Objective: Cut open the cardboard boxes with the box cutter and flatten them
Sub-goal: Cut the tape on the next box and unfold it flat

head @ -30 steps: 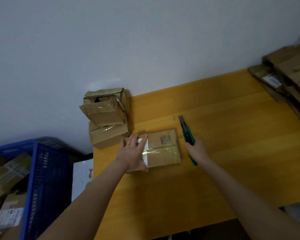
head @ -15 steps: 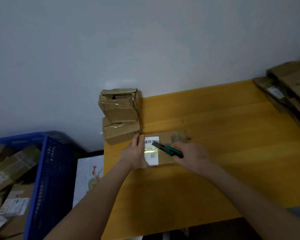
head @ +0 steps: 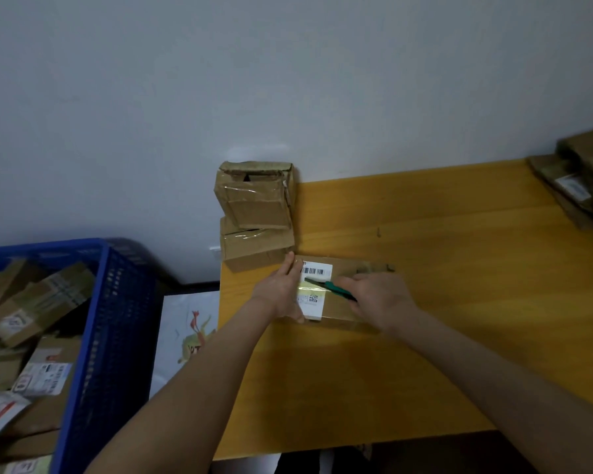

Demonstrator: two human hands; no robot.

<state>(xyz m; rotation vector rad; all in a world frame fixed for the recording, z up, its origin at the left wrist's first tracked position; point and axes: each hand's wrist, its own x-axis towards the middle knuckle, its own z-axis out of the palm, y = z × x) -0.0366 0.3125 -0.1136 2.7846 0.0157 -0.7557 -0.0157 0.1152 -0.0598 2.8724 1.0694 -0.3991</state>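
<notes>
A small cardboard box (head: 346, 268) with a white barcode label lies flat on the yellow table (head: 442, 319) near its left edge. My left hand (head: 281, 290) rests on the box's left end, fingers straight along its edge and thumb on the near corner. My right hand (head: 379, 299) grips a green box cutter (head: 329, 287), with its blade pointing left across the taped seam on the label. Two more taped boxes (head: 255, 213) are stacked just behind, against the wall.
A blue plastic crate (head: 107, 336) filled with several cardboard parcels stands left of the table. Flattened cardboard (head: 575, 186) is piled at the table's far right. A white sheet with a drawing (head: 185, 336) lies between crate and table.
My right hand brought the cutter from the table beside the box onto its top. The box now shows its label side up. My view shifted left.
</notes>
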